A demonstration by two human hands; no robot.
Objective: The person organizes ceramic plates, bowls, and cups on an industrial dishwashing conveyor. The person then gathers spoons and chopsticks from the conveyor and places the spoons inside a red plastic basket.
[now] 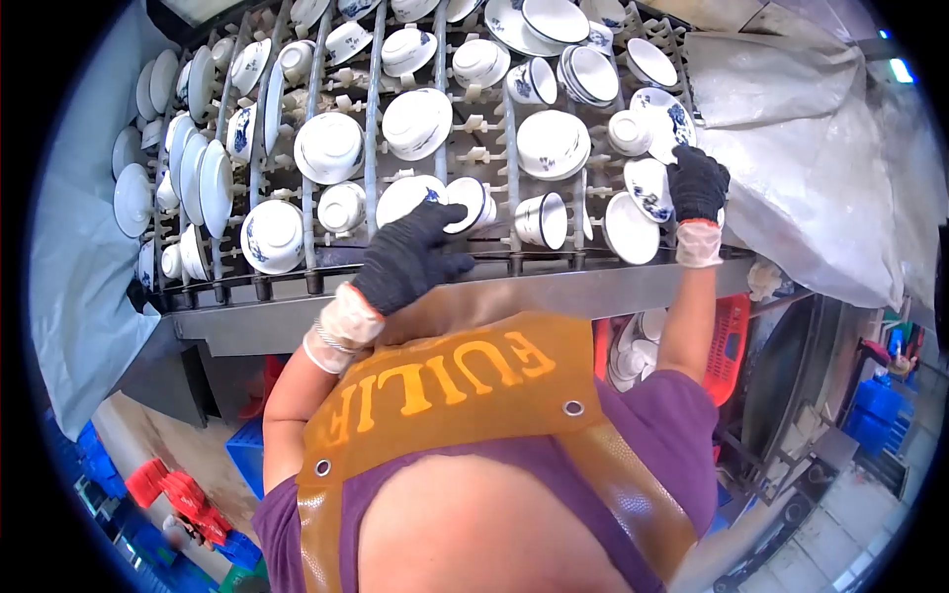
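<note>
My left hand [410, 255], in a black glove over a pale one, reaches over the rack's front edge. Its fingers are spread, the upper ones at a small white bowl [470, 206] with a dark rim. A blue-patterned bowl [409, 198] stands just behind this hand. On the right, my right hand [699, 183], gloved the same way, has its fingers curled in beside a blue-patterned plate [647, 190]. What those fingers hold, if anything, is hidden. A plain white plate [631, 227] and a cup [541, 220] stand between the hands.
The rack [511, 128] has metal bars and pale pegs, with many bowls and plates in rows. A metal ledge [554, 287] runs along its front. Plastic sheets [791, 168] hang at both sides. Below, a red crate [729, 346] stands near white dishes [633, 351].
</note>
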